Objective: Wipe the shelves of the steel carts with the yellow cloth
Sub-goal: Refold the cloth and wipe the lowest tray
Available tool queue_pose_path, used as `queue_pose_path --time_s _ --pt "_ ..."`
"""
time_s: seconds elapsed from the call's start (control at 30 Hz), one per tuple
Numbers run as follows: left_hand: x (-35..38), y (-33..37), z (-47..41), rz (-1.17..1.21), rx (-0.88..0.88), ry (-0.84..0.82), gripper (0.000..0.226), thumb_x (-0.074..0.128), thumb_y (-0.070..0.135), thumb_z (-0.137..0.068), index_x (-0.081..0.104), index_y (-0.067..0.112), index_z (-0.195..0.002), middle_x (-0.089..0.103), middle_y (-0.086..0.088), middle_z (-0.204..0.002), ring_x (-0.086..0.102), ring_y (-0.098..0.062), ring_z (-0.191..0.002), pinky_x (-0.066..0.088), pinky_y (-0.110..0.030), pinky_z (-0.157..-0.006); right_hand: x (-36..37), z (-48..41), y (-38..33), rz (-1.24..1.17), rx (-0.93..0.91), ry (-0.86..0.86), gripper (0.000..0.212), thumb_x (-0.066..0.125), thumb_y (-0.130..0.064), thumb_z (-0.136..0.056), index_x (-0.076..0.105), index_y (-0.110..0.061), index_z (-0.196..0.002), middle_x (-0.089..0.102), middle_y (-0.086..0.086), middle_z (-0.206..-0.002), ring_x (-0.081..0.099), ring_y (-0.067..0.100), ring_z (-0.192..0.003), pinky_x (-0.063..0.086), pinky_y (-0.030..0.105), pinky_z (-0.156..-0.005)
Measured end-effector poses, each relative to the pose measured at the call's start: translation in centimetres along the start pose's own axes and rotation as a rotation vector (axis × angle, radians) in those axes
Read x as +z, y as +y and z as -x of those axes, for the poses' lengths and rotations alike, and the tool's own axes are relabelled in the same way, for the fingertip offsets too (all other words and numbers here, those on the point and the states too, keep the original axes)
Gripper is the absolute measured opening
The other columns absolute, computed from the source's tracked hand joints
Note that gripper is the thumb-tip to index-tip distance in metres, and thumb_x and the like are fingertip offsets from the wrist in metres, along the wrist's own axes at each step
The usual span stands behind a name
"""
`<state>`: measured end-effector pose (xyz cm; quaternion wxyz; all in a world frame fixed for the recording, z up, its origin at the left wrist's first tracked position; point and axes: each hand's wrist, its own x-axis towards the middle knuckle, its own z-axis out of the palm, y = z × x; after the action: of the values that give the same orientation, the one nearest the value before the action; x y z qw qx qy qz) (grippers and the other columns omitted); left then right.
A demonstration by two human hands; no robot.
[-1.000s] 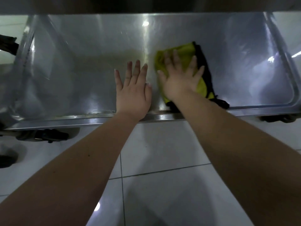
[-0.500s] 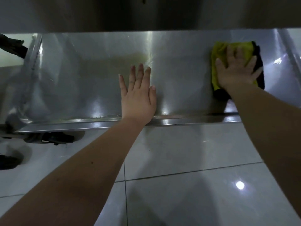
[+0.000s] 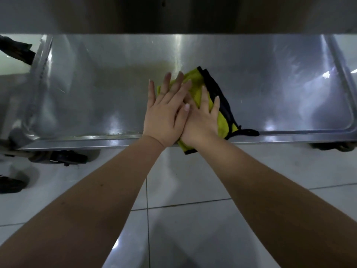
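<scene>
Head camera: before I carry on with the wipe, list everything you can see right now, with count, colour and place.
steel cart shelf: one, silver, across the middle of the frame
upper shelf: one, dark grey, across the top edge, seen from below
yellow cloth: one, yellow with black trim, front middle of the shelf, one corner hanging over the front edge
casters: two, black, under the shelf's front edge, one on the left and one on the right
dark object: one, black, on the floor at far left; cannot tell what it is
floor tiles: several, pale grey, in front of the cart
left hand: one, flat, fingers on the cloth, overlapping the right hand
right hand: one, flat on the cloth
</scene>
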<state>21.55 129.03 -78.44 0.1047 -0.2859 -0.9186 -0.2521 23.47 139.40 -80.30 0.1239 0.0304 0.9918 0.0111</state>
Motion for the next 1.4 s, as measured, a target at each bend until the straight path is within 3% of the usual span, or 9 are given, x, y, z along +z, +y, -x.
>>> queue_pose_path --time_s 0.2,0.27,0.43,0.6,0.73,0.93,1.07,1.27,1.4 --pt "0.0 0.5 0.0 -0.012 -0.021 -0.083 0.044 0.036 0.032 -0.1 0.05 0.016 -0.139 0.037 -0.007 -0.153 0.02 -0.028 -0.147 -0.003 -0.053 -0.119 -1.4 0.5 5.5 -0.33 0.084 0.262 0.053 0.029 -0.041 -0.1 0.019 -0.037 -0.152 0.01 -0.012 -0.163 -0.005 0.028 -0.149 -0.006 0.058 -0.114" --pt "1.0 2.1 -0.5 -0.083 -0.108 -0.143 0.042 0.042 0.025 -0.097 0.051 0.017 -0.137 0.034 -0.01 -0.155 0.019 -0.029 -0.147 -0.004 -0.052 -0.119 -1.2 1.0 8.9 -0.328 0.17 0.248 0.053 0.027 -0.041 -0.102 0.018 -0.033 -0.153 0.011 -0.007 -0.163 -0.004 0.031 -0.149 -0.003 0.057 -0.117" --pt "5.1 7.2 -2.6 -0.279 -0.381 -0.368 0.063 0.027 0.034 -0.095 0.006 0.029 -0.154 -0.005 -0.015 -0.162 -0.009 -0.031 -0.148 -0.008 -0.063 -0.113 0.1 2.2 11.2 -0.36 0.171 0.149 0.053 0.016 -0.043 -0.105 0.015 -0.028 -0.155 0.009 -0.005 -0.163 -0.002 0.025 -0.15 -0.004 0.051 -0.119" --pt "4.9 5.5 -1.8 -0.319 -0.315 -0.355 0.068 0.009 0.071 -0.089 0.003 0.044 -0.151 -0.008 -0.006 -0.163 -0.011 -0.026 -0.149 -0.017 -0.068 -0.106 0.0 1.4 11.6 -0.407 0.199 0.106 0.051 0.014 -0.041 -0.105 0.014 -0.031 -0.155 0.004 -0.009 -0.164 -0.005 0.021 -0.15 -0.007 0.049 -0.118" --pt "2.3 0.9 -1.3 -0.357 -0.286 -0.375 0.069 0.008 0.078 -0.084 0.005 0.052 -0.148 -0.007 0.004 -0.163 -0.01 -0.021 -0.149 -0.012 -0.066 -0.11 0.2 1.4 11.6 -0.344 0.176 0.076 0.054 0.019 -0.043 -0.104 0.007 -0.034 -0.155 -0.001 -0.01 -0.164 -0.007 0.022 -0.15 -0.008 0.049 -0.117" --pt "-2.7 -6.5 1.5 -0.417 -0.46 -0.388 0.077 0.0 0.089 -0.074 0.0 0.057 -0.145 -0.01 0.008 -0.162 -0.01 -0.02 -0.149 -0.01 -0.068 -0.109 0.6 1.6 10.9 -0.275 0.189 0.116 0.055 0.019 -0.043 -0.103 0.005 -0.032 -0.155 0.001 -0.008 -0.164 -0.005 0.025 -0.15 -0.005 0.052 -0.118" --pt "-1.9 -4.5 1.2 -0.418 -0.405 -0.415 0.075 0.0 0.087 -0.074 -0.004 0.058 -0.144 -0.01 0.005 -0.162 -0.011 -0.026 -0.149 -0.007 -0.072 -0.106 0.7 1.6 10.5 -0.233 0.215 0.104 0.056 0.014 -0.042 -0.102 0.0 -0.032 -0.155 -0.004 -0.009 -0.164 -0.007 0.027 -0.149 -0.007 0.054 -0.118" --pt "4.4 5.2 -1.8 -0.378 -0.056 -0.501 0.064 0.006 0.074 -0.086 -0.005 0.055 -0.146 -0.013 0.003 -0.162 -0.014 -0.03 -0.148 -0.009 -0.075 -0.102 1.1 1.6 11.0 -0.235 0.195 0.117 0.056 0.014 -0.034 -0.102 -0.001 -0.029 -0.156 -0.004 -0.009 -0.164 -0.008 0.023 -0.15 -0.006 0.052 -0.119" --pt "4.3 4.6 -2.3 -0.34 -0.026 -0.503 0.064 0.01 0.076 -0.086 -0.006 0.056 -0.145 -0.014 0.009 -0.162 -0.015 -0.025 -0.148 -0.014 -0.072 -0.104 1.0 1.7 11.8 -0.267 0.181 0.121 0.055 0.016 -0.032 -0.103 0.001 -0.029 -0.155 -0.001 -0.008 -0.164 -0.006 0.022 -0.15 -0.005 0.051 -0.119"
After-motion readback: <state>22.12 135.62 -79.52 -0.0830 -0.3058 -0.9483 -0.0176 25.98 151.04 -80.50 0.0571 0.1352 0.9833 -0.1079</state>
